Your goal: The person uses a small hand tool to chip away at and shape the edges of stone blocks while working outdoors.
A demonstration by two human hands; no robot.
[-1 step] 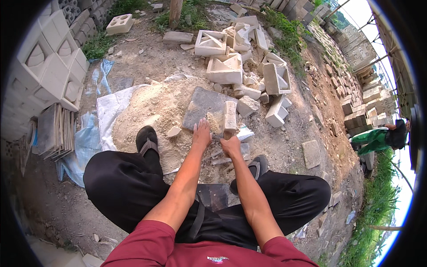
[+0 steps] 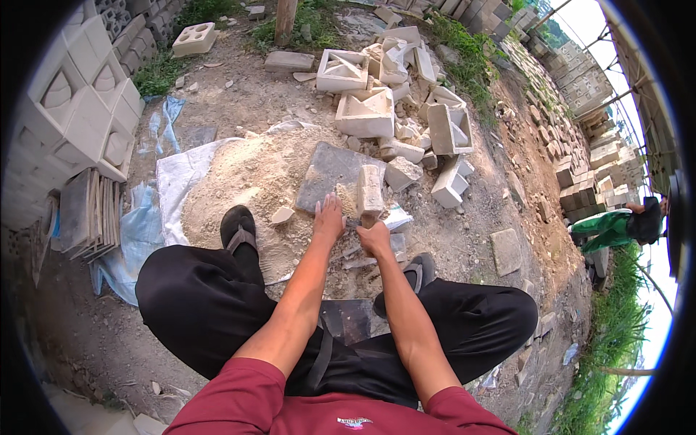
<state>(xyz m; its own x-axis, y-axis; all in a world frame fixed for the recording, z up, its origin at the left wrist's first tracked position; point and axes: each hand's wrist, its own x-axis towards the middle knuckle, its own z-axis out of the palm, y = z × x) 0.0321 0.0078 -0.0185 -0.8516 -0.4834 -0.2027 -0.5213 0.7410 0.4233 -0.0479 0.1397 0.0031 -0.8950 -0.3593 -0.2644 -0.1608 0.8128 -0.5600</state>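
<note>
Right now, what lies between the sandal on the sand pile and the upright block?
In the head view, the left hand and a small stone chunk on the sand pile.

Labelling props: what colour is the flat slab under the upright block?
Dark grey slab, dusted with pale sand; head view shows it best.

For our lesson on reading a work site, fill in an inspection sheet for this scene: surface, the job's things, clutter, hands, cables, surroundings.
Surface: bare dirt ground, with a white sheet under a sand pile.
Job's things: a pale block stands upright beside a grey slab lying on the sand.
Clutter: broken hollow concrete blocks heaped beyond; small rubble about.
Hands: left hand rests at the slab's near edge; right hand is closed just below the block, what it grips is too small to tell.
Cables: nothing seen.
Surroundings: stacked patterned blocks on the left, flat tiles leaning, block stacks on the right, a person in green bending nearby.
</note>
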